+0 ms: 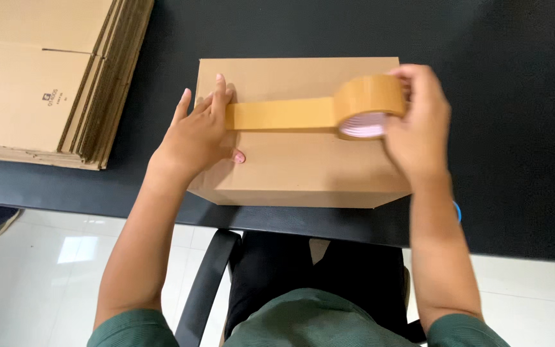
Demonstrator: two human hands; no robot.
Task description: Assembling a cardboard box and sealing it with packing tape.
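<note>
1. Green sleeves and a dark lap are seen at the bottom edge, with a black chair arm (203, 283) beside them; the person is seated at a black table (515, 128).
2. A closed cardboard box (303, 170) is set on the table's near edge, directly in front of the person.
3. The left hand (197, 138) is laid flat on the box top, fingers spread slightly, and the free end of the brown tape strip (281, 115) is pinned under the fingertips.
4. The tape roll (367, 106) is clamped by the fingers of the right hand (419, 122), held just above the box's right side; the hand is motion-blurred.
5. Step judged in hand: tape is being drawn left to right along the top of the box, about two thirds across.
6. Next move, as judged: the strip has to be carried to the right edge under tension, pressed down, then cut.
7. A stack of flattened cartons (46, 77) is seen at upper left, well apart from the box.
</note>
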